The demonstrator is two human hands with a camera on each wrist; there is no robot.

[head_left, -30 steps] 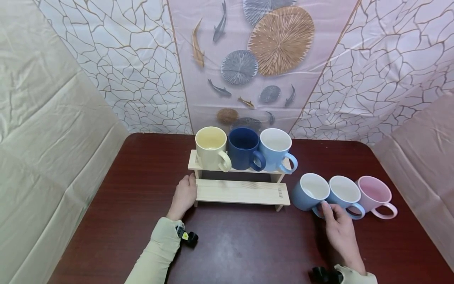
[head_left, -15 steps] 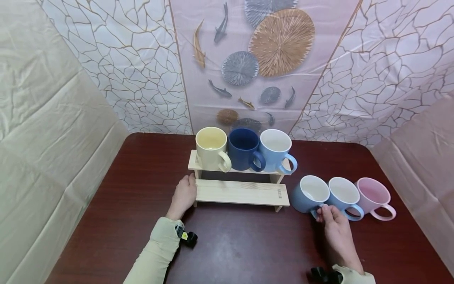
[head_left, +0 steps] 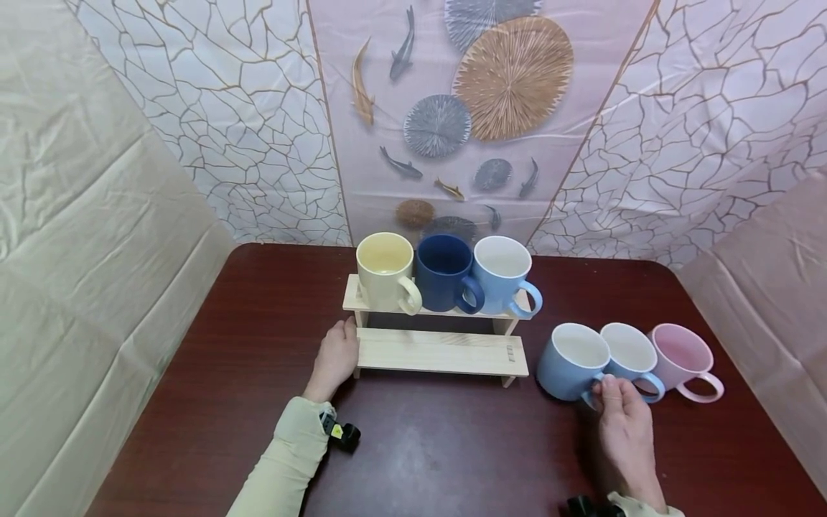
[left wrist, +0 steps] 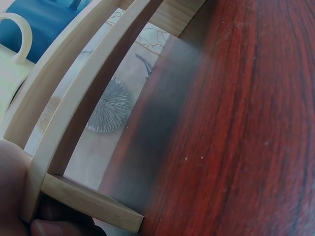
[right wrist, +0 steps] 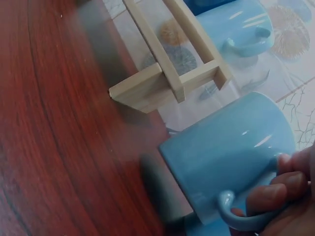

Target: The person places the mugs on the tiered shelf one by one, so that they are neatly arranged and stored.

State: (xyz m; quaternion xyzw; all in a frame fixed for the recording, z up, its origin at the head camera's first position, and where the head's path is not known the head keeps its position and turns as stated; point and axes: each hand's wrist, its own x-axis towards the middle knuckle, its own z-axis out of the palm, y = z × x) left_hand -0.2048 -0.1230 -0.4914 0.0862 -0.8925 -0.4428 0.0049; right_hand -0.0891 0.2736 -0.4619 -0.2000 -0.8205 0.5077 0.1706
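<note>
In the head view my right hand (head_left: 627,431) grips the handle of a grey-blue mug (head_left: 561,373). The right wrist view shows fingers curled through that mug's handle (right wrist: 229,209), its base slightly off the table above a dark shadow. A lighter blue mug (head_left: 629,348) and a pink mug (head_left: 681,352) stand close on its right. My left hand (head_left: 336,359) holds the left end of a two-step wooden rack (head_left: 439,352); the left wrist view has finger and thumb around the end support (left wrist: 88,201). Yellow (head_left: 384,276), navy (head_left: 444,276) and light blue (head_left: 500,276) mugs stand on the upper step.
The dark red-brown table (head_left: 452,452) spreads in front of the rack. Behind it hangs a patterned cloth (head_left: 439,179), with plain cloth walls to the left (head_left: 116,287) and right (head_left: 775,287).
My right hand has taken the grey-blue mug's handle more fully and shifted the mug slightly right and nearer to me. My left hand and the rack have stayed put.
</note>
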